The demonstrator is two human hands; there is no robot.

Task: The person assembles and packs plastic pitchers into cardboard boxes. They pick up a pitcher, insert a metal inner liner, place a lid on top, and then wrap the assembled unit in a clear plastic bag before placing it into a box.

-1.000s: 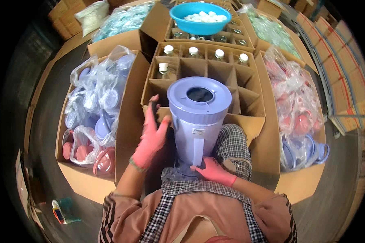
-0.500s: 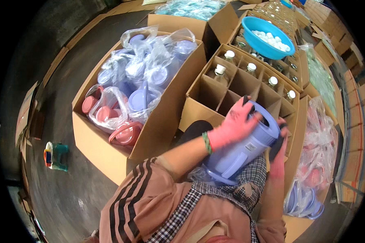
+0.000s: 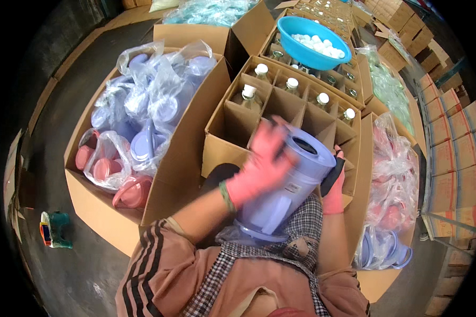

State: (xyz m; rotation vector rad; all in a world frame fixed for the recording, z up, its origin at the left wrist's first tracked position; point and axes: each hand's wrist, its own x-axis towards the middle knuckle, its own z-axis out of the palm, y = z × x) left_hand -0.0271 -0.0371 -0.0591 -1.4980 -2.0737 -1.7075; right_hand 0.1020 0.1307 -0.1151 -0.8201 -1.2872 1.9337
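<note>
A lavender plastic jug [image 3: 269, 203] with a side handle leans across my lap, its round dark opening tilted up and away from me. My left hand [image 3: 267, 164], in a pink glove with dark fingertips, is by the left of the jug's rim. Motion blurs its fingers, so whether it grips the jug cannot be told. On the opposite side, my gloved right hand [image 3: 334, 185] holds the jug just below the rim. Just beyond the jug stands a divided carton [image 3: 222, 150] with white-capped glass bottles [image 3: 251, 98] in several compartments.
A large carton [image 3: 182, 142] of bagged lavender and pink jugs stands at left. Another carton [image 3: 362, 195] with bagged pink and lavender parts is at right. A blue basin [image 3: 307, 55] of white caps rests on bottle cartons behind. A small green stool [image 3: 56, 230] stands on the floor.
My left hand has come off the jug's opening toward its left side, so more of the opening shows. The whole scene has shifted left in view. My right hand stays at the jug's right side.
</note>
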